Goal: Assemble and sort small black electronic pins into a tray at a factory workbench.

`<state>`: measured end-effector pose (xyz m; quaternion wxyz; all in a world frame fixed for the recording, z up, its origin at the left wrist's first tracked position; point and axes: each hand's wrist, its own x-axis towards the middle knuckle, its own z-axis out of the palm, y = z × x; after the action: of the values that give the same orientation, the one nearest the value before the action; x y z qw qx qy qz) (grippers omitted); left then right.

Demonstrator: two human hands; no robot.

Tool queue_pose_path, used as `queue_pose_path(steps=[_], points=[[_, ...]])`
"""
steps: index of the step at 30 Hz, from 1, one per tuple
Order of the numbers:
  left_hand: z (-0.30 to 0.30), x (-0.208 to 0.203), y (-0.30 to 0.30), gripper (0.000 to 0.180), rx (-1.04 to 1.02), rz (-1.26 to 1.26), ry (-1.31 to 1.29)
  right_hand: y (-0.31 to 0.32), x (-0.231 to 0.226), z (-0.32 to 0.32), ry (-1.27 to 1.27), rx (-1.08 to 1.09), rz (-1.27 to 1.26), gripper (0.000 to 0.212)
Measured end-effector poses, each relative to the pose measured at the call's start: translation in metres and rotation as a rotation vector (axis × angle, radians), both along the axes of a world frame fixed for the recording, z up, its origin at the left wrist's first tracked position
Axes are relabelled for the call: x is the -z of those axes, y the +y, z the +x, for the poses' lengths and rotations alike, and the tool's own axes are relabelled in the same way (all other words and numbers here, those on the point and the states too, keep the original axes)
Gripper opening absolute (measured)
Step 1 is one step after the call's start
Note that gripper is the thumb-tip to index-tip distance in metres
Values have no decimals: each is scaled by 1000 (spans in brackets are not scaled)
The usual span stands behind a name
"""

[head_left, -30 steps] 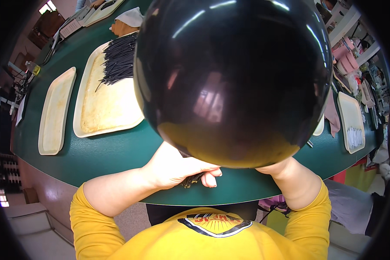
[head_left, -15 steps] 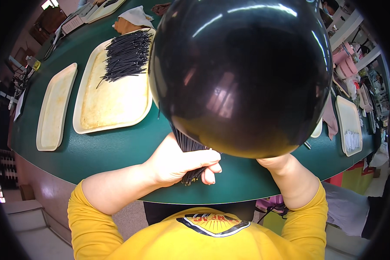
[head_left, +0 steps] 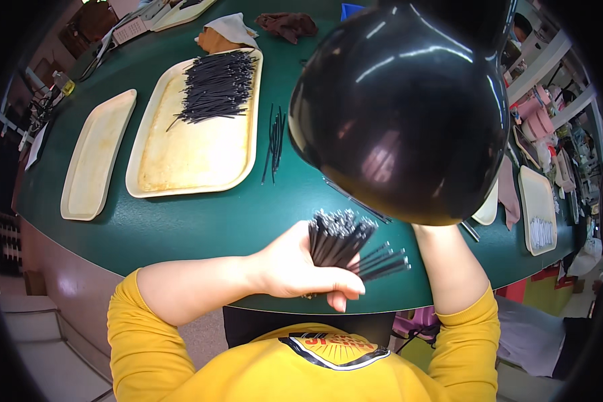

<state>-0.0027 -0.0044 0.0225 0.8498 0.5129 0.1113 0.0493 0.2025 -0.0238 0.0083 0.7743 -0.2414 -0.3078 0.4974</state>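
Note:
My left hand (head_left: 291, 268) is closed round a thick bundle of thin black wires (head_left: 338, 241), near the front of the green table. Their pale cut ends face up, and several wires fan out to the right of the bundle. My right forearm (head_left: 452, 268) reaches under a large black domed lampshade (head_left: 402, 120). The shade hides my right hand and its fingers. A few black wires (head_left: 275, 144) lie on the table beside the tray, and some more (head_left: 358, 199) stick out from under the shade's lower left rim.
A cream tray (head_left: 194, 184) at the left carries a pile of black wires (head_left: 218, 87). Further left lies another cream tray (head_left: 97, 157). Cloths (head_left: 285, 27) sit at the back. A tray with whitish pieces (head_left: 526, 194) stands at the right. The lampshade overhangs the middle.
The bundle in my left hand has tipped so its ends show and some wires fan out. That hand has shifted right. The shade appears smaller and further right, uncovering loose wires on the table.

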Motion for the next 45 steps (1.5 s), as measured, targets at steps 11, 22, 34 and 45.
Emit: queue_pose_path(steps=[11,22,34,45], points=[[-4,6,11,10,-354,-202,-44,-21,-5,-10,-382,-214,-110,31],[-2,26,14,17,-170,-515,-132,-26,-4,-28,-567,-222,32,34],[-1,23,7,11,-408,-82,-10,-32,-9,-15,-979,121,133,15],[-6,38,16,10,-598,305,-82,-31,-10,-7,-1337,310,263,17]])
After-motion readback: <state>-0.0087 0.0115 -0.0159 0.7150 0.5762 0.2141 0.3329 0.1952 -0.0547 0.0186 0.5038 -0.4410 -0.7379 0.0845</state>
